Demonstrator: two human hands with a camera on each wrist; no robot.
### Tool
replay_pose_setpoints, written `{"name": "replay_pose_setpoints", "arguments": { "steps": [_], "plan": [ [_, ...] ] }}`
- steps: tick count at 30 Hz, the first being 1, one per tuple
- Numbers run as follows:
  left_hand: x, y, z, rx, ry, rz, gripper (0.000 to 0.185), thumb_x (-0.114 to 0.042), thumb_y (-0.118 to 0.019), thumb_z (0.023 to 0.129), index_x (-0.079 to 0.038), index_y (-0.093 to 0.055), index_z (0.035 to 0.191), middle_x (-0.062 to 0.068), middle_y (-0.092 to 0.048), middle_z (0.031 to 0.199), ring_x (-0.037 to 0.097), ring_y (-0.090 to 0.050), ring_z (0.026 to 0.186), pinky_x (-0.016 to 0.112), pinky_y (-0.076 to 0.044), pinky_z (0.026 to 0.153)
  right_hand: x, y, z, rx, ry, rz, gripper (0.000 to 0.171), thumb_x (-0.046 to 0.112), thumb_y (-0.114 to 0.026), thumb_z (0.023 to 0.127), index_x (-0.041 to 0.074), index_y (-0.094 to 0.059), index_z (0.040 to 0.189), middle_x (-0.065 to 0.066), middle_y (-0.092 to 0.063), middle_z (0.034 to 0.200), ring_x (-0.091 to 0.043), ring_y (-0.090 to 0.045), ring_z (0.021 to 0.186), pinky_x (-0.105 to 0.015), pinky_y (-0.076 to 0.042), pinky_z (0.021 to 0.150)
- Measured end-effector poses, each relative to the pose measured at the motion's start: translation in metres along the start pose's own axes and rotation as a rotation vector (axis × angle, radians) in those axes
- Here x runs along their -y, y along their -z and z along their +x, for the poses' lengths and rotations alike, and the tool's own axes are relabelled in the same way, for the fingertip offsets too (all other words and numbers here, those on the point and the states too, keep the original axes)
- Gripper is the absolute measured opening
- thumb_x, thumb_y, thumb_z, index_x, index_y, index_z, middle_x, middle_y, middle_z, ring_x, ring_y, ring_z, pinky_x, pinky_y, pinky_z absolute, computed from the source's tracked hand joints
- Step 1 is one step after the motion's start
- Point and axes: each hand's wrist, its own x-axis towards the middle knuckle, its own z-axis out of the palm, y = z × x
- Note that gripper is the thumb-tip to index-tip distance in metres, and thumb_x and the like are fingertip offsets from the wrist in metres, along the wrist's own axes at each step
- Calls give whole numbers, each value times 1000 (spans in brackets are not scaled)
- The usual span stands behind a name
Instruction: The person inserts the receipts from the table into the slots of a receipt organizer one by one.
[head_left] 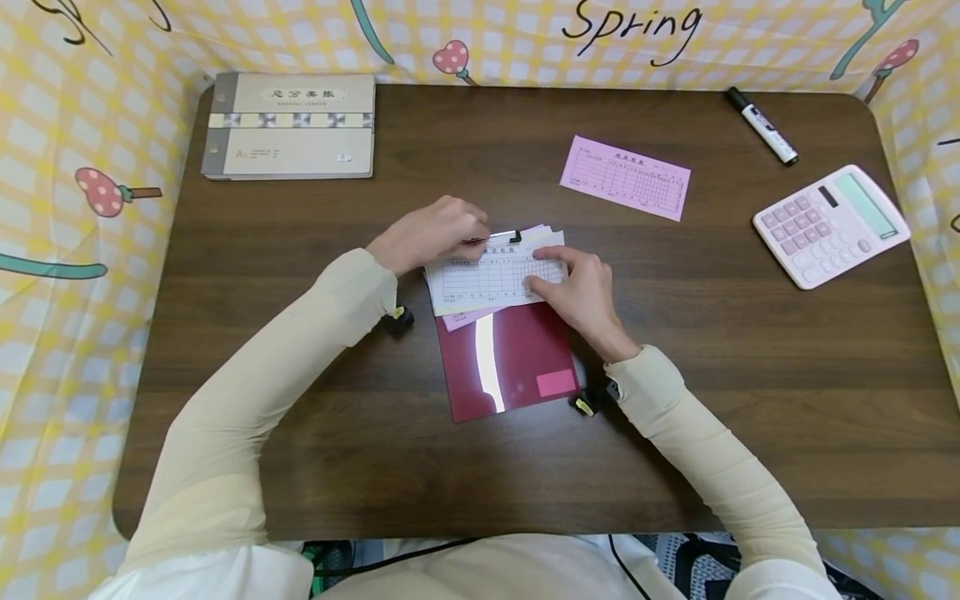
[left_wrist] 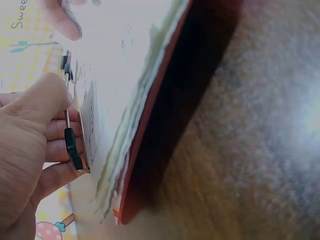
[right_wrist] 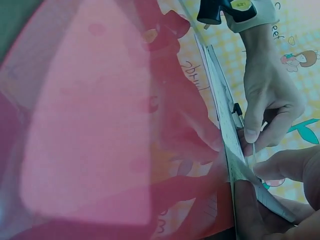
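Note:
A glossy dark-red clipboard (head_left: 517,358) lies at the middle of the table with several printed form slips (head_left: 487,283) on its upper half. White slips are on top, and a pink slip shows below them. My left hand (head_left: 438,232) is at the board's top edge, thumb and fingers pinching the wire clip (left_wrist: 68,117), which has black ends. On the slips' right side, my right hand (head_left: 583,287) grips their edge, thumb and index finger on top. Its other fingers reach below the paper in the right wrist view.
A pink form slip (head_left: 626,179) lies behind my right hand. Farther right are a black-capped marker (head_left: 761,125) and a white calculator (head_left: 832,225). A grey ledger book (head_left: 292,146) sits at the back left. Yellow checked cloth (head_left: 495,50) surrounds the brown table (head_left: 337,467).

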Motion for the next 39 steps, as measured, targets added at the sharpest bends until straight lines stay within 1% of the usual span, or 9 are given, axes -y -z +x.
{"name": "replay_pose_setpoints", "arguments": {
  "steps": [4,9,16,23,26,31,35,37,39],
  "plan": [
    [1,-1,0,-1,-3,24,16,0,-55,81,-8,-66,72,1,-53,66,13,-44,59,22,-38,56,2,0,0,9,-11,11,34,25,-71,75,19,-67,108,-4,-66,103,-15,-57,84,-29,-42,63],
    [1,-3,0,-8,0,36,19,1,-54,80,-9,-65,69,1,-52,65,13,-43,58,22,-37,55,4,1,3,17,-23,-5,33,26,-69,76,21,-66,109,-4,-65,105,-16,-56,90,-31,-42,69],
    [1,-6,0,-40,-15,44,23,6,-47,73,-9,-61,62,1,-47,61,12,-38,56,22,-33,51,6,2,5,33,-11,5,34,22,-67,76,19,-65,110,-5,-64,107,-17,-56,91,-33,-43,72],
    [-1,-8,-1,-77,-45,119,19,2,-51,75,-5,-66,68,5,-58,70,16,-46,60,24,-41,56,7,1,5,51,-1,-22,36,22,-65,77,19,-63,113,-5,-61,112,-19,-54,95,-34,-43,76],
    [-1,-10,-2,-104,-66,160,16,0,-53,76,-3,-68,71,7,-59,72,17,-49,61,26,-44,59,8,-1,5,56,-4,-18,36,22,-65,78,18,-62,114,-5,-60,114,-19,-53,96,-34,-44,77],
    [-1,-13,-5,-148,-61,196,12,-4,-57,77,-1,-68,75,9,-59,72,19,-52,61,29,-47,61,6,-1,3,43,6,0,36,22,-65,78,18,-62,114,-5,-59,114,-18,-53,95,-33,-44,79],
    [-1,-15,-7,-156,-33,202,15,-10,-61,79,2,-68,82,11,-62,79,21,-56,66,32,-50,65,3,4,-1,57,5,100,38,19,-66,79,15,-60,117,-9,-59,112,-16,-62,82,-29,-51,67],
    [-1,-16,-7,-159,-24,205,16,-12,-61,79,2,-68,83,12,-63,81,21,-56,68,33,-50,67,0,10,-3,69,-8,156,40,16,-66,80,13,-58,119,-10,-58,112,-17,-64,73,-27,-52,57],
    [-1,-17,-9,-161,-20,211,17,-12,-61,79,3,-68,83,12,-63,81,21,-56,68,33,-50,67,-2,16,-3,68,-16,222,40,14,-66,80,11,-57,119,-11,-58,111,-20,-65,68,-28,-52,51]
  ]
}}
